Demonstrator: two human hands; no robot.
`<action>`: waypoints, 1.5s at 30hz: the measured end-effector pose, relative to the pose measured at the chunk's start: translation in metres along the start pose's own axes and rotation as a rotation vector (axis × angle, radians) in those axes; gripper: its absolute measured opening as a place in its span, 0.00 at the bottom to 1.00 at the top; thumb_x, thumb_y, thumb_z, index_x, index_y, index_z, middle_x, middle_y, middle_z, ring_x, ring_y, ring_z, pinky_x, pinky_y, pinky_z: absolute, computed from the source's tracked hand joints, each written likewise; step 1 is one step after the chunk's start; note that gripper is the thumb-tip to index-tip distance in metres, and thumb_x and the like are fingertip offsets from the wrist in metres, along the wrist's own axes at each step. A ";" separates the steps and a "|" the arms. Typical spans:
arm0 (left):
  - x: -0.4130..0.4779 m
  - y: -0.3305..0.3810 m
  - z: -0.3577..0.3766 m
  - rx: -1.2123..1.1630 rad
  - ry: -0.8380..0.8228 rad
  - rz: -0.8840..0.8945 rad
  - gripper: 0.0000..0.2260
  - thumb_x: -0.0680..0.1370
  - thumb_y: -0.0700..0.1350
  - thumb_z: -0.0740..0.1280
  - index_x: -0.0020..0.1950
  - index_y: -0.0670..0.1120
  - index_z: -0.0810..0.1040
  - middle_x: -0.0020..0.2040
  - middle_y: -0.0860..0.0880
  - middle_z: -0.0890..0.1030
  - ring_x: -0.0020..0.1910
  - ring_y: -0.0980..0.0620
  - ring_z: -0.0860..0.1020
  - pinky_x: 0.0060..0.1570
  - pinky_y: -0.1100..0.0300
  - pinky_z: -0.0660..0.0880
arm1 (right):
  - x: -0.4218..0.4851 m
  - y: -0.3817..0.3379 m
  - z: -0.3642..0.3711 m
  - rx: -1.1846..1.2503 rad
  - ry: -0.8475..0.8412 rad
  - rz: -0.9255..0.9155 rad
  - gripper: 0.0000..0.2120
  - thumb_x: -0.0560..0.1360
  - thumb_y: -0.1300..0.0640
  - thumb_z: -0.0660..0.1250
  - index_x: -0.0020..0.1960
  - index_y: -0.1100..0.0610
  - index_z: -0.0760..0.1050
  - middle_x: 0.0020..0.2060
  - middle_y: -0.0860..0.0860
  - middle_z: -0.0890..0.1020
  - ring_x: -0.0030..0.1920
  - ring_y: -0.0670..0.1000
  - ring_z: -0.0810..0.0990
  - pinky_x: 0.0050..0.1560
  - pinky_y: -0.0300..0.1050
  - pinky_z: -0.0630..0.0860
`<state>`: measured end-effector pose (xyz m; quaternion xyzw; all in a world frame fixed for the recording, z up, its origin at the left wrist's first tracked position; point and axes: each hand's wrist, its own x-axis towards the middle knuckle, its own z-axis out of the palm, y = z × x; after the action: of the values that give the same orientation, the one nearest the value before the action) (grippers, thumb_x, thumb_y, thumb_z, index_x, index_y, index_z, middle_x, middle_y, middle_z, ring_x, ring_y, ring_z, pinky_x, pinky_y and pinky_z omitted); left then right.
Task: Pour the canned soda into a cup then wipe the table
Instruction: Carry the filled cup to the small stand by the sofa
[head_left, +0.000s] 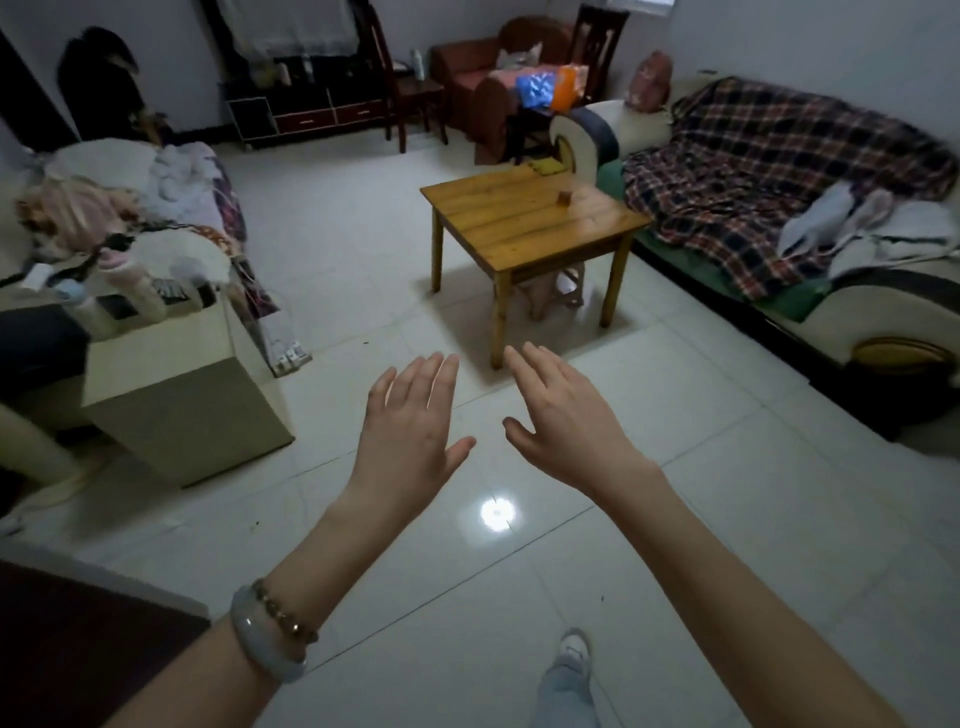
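Observation:
A low wooden table (498, 228) stands in the middle of the room, well ahead of me. A small brown object (563, 198) sits on its top and a yellow-green cloth (545, 166) lies at its far edge. No can or cup shows anywhere. My left hand (410, 431) and my right hand (566, 415) are stretched out in front of me over the tiled floor, backs up, fingers straight and spread. Both hold nothing and are well short of the table.
A sofa with a plaid blanket (769, 176) runs along the right. A beige cabinet (176, 395) and a cluttered armchair (130, 208) stand on the left. A small stool (556, 291) sits under the table. My foot (571, 654) is on white floor tiles.

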<state>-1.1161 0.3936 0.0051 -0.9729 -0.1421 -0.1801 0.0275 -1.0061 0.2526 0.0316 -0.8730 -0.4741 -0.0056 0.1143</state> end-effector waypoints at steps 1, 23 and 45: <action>0.016 0.011 0.009 -0.007 -0.006 0.011 0.38 0.66 0.54 0.76 0.69 0.38 0.68 0.64 0.39 0.75 0.64 0.40 0.74 0.64 0.44 0.67 | 0.004 0.018 -0.002 -0.002 -0.002 0.022 0.33 0.78 0.50 0.60 0.77 0.57 0.49 0.76 0.56 0.56 0.76 0.54 0.52 0.74 0.47 0.51; 0.317 0.179 0.158 -0.110 -0.070 0.109 0.38 0.68 0.53 0.75 0.72 0.39 0.65 0.68 0.40 0.72 0.67 0.42 0.71 0.67 0.47 0.63 | 0.118 0.344 -0.027 -0.034 -0.015 0.251 0.33 0.79 0.50 0.58 0.77 0.55 0.46 0.76 0.55 0.53 0.76 0.53 0.50 0.74 0.46 0.48; 0.658 0.189 0.283 -0.126 -0.027 0.108 0.37 0.66 0.52 0.77 0.70 0.38 0.68 0.65 0.39 0.75 0.65 0.41 0.73 0.66 0.44 0.64 | 0.387 0.578 -0.033 -0.003 0.049 0.246 0.32 0.77 0.52 0.61 0.76 0.56 0.51 0.75 0.57 0.55 0.76 0.55 0.51 0.73 0.47 0.50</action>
<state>-0.3764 0.4174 -0.0238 -0.9813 -0.0782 -0.1737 -0.0260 -0.3104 0.2629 -0.0028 -0.9243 -0.3605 -0.0135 0.1244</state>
